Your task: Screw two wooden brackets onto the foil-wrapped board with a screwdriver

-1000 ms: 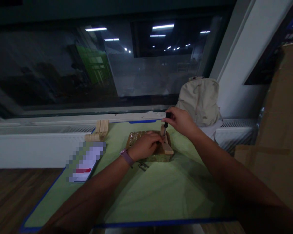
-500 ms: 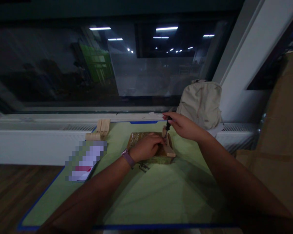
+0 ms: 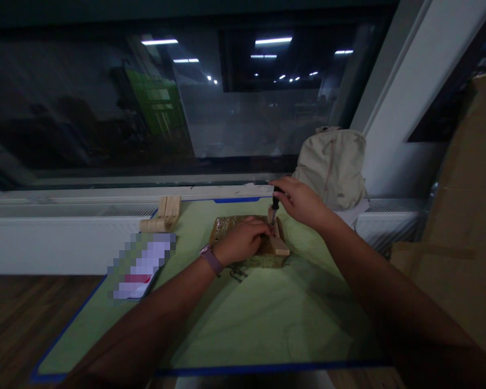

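Observation:
My right hand [image 3: 302,201] is closed around the black handle of a screwdriver [image 3: 275,201], which stands nearly upright with its shaft pointing down at a light wooden piece [image 3: 280,245]. Bent fingers of my left hand [image 3: 245,240] press on that wooden piece close to the screwdriver's tip. Whether a screw sits between those fingertips is too small to tell. Under the wood lies a flat brown block in shiny wrapping [image 3: 225,222], partly covered by my left hand and forearm. Small dark metal bits [image 3: 238,274] lie just in front of the block.
The green table top [image 3: 227,329] has a blue edge. At its back left are light wooden parts [image 3: 169,209], with a blurred-out phone-like item [image 3: 146,270] nearer. A beige backpack [image 3: 332,167] leans by the window, and cardboard [image 3: 449,205] stands on the right.
The view has shifted slightly. The screwdriver stands a little more upright, with my right hand still on its handle. My left hand keeps its place at the wooden piece.

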{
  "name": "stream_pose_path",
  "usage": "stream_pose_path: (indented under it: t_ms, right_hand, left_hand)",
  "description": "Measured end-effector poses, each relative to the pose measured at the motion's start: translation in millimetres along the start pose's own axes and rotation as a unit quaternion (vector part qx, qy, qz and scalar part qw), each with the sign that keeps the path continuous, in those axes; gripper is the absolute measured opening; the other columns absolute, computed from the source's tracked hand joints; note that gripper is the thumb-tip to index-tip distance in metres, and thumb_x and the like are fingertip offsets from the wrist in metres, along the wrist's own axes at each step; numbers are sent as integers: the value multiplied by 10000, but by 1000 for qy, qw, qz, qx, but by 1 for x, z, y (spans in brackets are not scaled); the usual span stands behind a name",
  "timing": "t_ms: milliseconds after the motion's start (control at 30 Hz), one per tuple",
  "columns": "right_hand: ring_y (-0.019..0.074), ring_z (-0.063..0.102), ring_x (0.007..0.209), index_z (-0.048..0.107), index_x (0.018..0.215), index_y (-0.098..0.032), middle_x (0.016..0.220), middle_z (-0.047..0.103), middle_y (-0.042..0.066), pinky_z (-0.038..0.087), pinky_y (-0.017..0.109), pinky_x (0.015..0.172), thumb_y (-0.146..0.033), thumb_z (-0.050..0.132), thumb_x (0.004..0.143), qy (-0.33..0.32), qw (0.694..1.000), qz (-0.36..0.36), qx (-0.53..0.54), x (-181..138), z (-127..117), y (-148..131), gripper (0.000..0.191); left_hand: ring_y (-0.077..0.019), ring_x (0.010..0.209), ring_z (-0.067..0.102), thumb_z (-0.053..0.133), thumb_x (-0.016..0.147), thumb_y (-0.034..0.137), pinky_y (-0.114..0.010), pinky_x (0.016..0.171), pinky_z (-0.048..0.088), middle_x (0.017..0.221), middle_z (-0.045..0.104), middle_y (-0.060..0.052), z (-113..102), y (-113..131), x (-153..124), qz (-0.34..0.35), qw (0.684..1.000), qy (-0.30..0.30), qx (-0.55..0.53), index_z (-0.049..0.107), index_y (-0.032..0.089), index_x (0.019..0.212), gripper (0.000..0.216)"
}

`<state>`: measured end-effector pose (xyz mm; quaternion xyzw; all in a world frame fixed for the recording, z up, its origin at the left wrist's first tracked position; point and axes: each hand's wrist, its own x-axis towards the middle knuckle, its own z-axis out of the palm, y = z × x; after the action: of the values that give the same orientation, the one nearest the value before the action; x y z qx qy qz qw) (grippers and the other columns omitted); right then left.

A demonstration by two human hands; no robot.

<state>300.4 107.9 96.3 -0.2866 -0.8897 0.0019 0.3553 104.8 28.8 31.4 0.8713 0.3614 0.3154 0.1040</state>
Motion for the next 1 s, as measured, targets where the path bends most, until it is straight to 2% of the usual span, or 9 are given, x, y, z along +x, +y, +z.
stream_pose_path:
  t_ms: [100,200,267,333,500,667,800,933,1000]
  right_hand:
    - [259,651,1057,676,1141,-190,1120,704,116,510,405,910,-145,497,908,0,997,-22,69,1,-1,5,297]
    - [221,669,877,669,1079,-213,987,712,67,531,347,772,-203,604,878,8,990,11,140,0,-1,7,212]
    - [193,636,736,658,1006,-210,875,693,40,504,311,670,-210,672,833,21,990,35,134,-1,0,6,174]
    - [180,602,679,644,930,-208,807,672,27,469,293,631,-203,705,808,37,994,44,89,0,-1,4,136]
    - [216,625,718,649,924,-189,826,689,64,477,327,668,-247,745,794,40,997,56,23,0,-3,2,171]
    - [222,683,832,647,1021,-212,995,717,72,538,362,768,-161,653,810,10,986,78,149,0,-1,6,217]
    - [201,663,799,637,1000,-229,892,693,31,533,332,723,-186,645,813,1,971,77,226,0,0,6,193]
    - [169,578,679,619,954,-222,748,599,-8,463,282,611,-247,690,797,30,981,74,176,0,1,4,174]
    - [166,559,660,602,914,-220,724,582,-12,445,281,606,-263,698,796,39,985,77,148,0,1,4,158]
  left_hand:
    - [-211,1058,593,433,776,-13,-366,969,476,1061,718,-52,-1,1,0,1,1000,-4,5,684,180,970,371]
    - [-212,1072,588,432,752,-20,-368,980,470,1063,716,-51,-1,2,1,-2,1000,-7,2,683,181,967,387]
    - [-210,1072,588,430,753,-20,-365,975,472,1062,713,-53,-2,3,0,-8,1000,-8,0,684,180,967,387]
    - [-208,1073,590,430,766,-16,-364,974,474,1067,710,-56,-2,3,0,-11,1000,-8,-3,685,181,971,382]
    - [-210,1087,590,433,793,-7,-365,975,475,1080,707,-62,-2,3,1,-11,1000,-11,-5,685,183,970,362]
    - [-204,1076,600,431,790,-10,-370,981,476,1075,715,-61,-3,4,1,-10,1000,-15,-3,687,178,967,363]
    - [-202,1078,603,428,776,-14,-373,985,480,1080,717,-59,-3,3,1,-6,1000,-11,-5,686,176,974,377]
    - [-201,1078,603,429,773,-18,-371,979,485,1080,716,-53,-3,4,1,-7,1000,-10,-3,682,185,967,378]
    - [-204,1080,603,435,776,-16,-375,980,485,1087,716,-55,-3,4,1,-9,1000,-12,-2,682,184,969,372]
